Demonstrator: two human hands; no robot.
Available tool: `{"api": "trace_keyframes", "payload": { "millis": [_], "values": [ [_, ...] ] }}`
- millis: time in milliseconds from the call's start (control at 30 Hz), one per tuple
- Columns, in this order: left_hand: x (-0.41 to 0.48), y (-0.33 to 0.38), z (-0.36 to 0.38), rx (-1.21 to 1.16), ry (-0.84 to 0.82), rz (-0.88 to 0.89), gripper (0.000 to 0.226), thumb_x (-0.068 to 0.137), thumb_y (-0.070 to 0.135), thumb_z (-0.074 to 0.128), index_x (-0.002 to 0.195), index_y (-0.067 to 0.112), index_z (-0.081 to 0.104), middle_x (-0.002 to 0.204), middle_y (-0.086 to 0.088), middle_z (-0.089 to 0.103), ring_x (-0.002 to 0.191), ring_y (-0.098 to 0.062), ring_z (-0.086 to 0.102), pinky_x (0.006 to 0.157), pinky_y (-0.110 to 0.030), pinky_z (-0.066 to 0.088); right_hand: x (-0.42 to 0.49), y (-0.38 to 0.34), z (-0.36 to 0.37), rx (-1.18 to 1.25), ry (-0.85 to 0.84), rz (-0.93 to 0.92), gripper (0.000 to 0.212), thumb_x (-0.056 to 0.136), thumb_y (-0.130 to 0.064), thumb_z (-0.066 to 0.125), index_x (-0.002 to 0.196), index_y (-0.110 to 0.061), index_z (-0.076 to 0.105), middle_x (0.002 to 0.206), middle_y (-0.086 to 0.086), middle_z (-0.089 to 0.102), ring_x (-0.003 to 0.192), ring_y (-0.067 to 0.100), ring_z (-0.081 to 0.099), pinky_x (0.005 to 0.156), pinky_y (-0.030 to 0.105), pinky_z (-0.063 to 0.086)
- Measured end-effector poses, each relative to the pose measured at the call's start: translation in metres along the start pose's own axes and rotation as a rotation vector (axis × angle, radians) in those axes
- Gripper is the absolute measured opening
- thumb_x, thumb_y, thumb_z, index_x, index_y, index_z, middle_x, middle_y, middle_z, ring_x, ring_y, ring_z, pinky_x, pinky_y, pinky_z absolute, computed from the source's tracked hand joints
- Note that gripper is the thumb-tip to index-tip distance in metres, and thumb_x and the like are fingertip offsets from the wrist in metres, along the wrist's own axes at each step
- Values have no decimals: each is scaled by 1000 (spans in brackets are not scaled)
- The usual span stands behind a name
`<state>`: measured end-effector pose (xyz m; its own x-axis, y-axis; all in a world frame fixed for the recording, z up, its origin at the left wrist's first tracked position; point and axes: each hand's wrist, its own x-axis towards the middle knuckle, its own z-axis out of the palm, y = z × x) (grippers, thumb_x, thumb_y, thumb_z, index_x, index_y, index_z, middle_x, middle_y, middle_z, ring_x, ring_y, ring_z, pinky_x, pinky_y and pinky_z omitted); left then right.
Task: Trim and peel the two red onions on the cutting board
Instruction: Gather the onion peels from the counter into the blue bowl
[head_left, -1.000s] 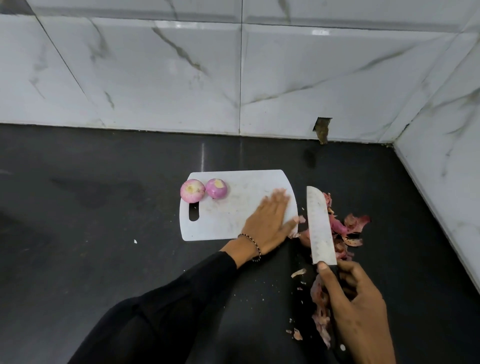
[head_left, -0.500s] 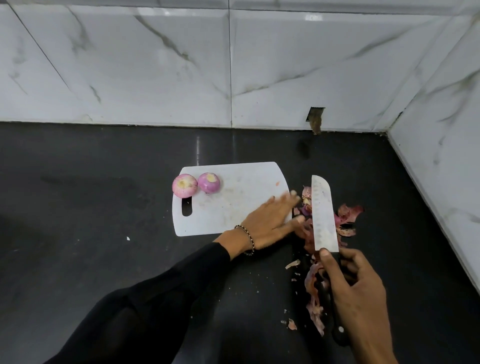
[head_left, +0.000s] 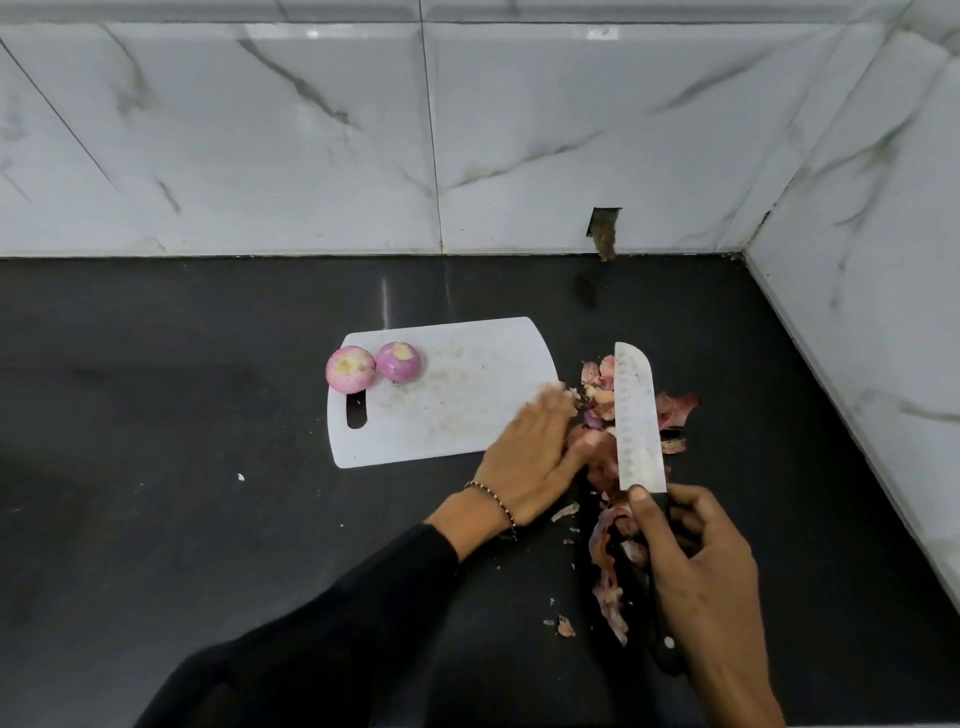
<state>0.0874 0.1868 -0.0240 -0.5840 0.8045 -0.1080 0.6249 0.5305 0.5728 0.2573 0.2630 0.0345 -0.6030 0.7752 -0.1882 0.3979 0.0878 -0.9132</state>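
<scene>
Peeled onions (head_left: 350, 369) sit at board's (head_left: 457, 410) upper left, clear of flat L hand (head_left: 537, 449) sweeping skins (head_left: 600, 397) off to frame's centre-right; R hand (head_left: 698, 569) grips knife (head_left: 636, 415).

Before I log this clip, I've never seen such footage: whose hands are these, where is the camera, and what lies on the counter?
No machine: a person works bare-handed, and the picture comes from a camera on their head, looking down. On the black countertop lies a white plastic cutting board with one peeled red onion beside a second peeled red onion at its far left corner. Reddish onion skins are heaped right of the board. The left hand, fingers straight, lies beside them; the right hand grips a broad-bladed black-handled knife.
</scene>
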Motion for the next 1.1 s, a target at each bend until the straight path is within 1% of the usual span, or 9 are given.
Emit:
{"api": "trace_keyframes", "payload": {
  "millis": [100,200,300,467,567,700,833,933,1100],
  "values": [
    [-10,-7,4,54,33,-279,82,99,61,12,155,6,-11,161,-8,-21,149,-19,-23,121,-32,-13,1,2,2,-3,-12,-1,10,92,-42,67,96,-32,67,91,-12,74,87,4,70,80,34,57],
    [-20,-3,2,-149,-146,-91,78,100,63,17,158,16,-4,165,-2,-7,152,-18,-9,123,-31,-6,0,3,6,-11,-39,-10,12,93,-42,66,99,-32,66,95,-11,73,91,6,69,80,30,56],
    [-33,11,-2,-451,-262,-54,64,103,56,23,158,31,2,165,9,9,151,-15,12,124,-35,11,-3,1,12,3,-43,-29,10,93,-41,66,99,-33,66,88,-13,73,82,0,68,68,16,51],
    [-37,-1,-18,-438,171,-149,44,105,31,42,147,20,36,145,0,51,132,-10,47,103,-19,34,3,-6,27,-33,-76,-54,9,94,-45,64,96,-36,63,91,-12,68,82,-8,62,68,18,46],
    [-41,-21,-29,-421,320,-213,37,101,15,46,138,14,46,141,-1,55,131,-15,51,105,-21,36,11,-6,50,-105,-116,-75,15,94,-46,63,102,-33,62,94,-13,66,86,1,63,76,25,51],
    [-47,-38,-43,-381,476,-303,36,98,9,46,134,14,51,138,0,57,130,-15,50,103,-21,36,20,-11,97,-183,-205,-138,18,97,-38,61,102,-21,61,86,-13,62,84,11,62,71,25,45],
    [-53,-50,-50,-332,543,-352,38,97,9,45,134,16,50,138,1,54,128,-14,49,97,-21,34,26,-14,141,-201,-310,-172,25,101,-32,56,116,-12,60,108,7,70,104,26,63,80,29,44],
    [-60,-56,-56,-329,553,-375,37,96,10,46,132,18,51,135,2,54,120,-12,51,92,-23,37,29,-16,159,-188,-415,-184,29,100,-30,56,123,-12,57,117,8,69,109,24,63,85,29,48],
    [-67,-62,-57,-322,568,-397,34,97,11,47,130,17,53,129,1,56,114,-13,53,90,-26,40,22,-6,163,-196,-422,-279,23,97,-21,61,118,-9,58,109,6,68,102,20,65,90,38,53]
  ]
}}
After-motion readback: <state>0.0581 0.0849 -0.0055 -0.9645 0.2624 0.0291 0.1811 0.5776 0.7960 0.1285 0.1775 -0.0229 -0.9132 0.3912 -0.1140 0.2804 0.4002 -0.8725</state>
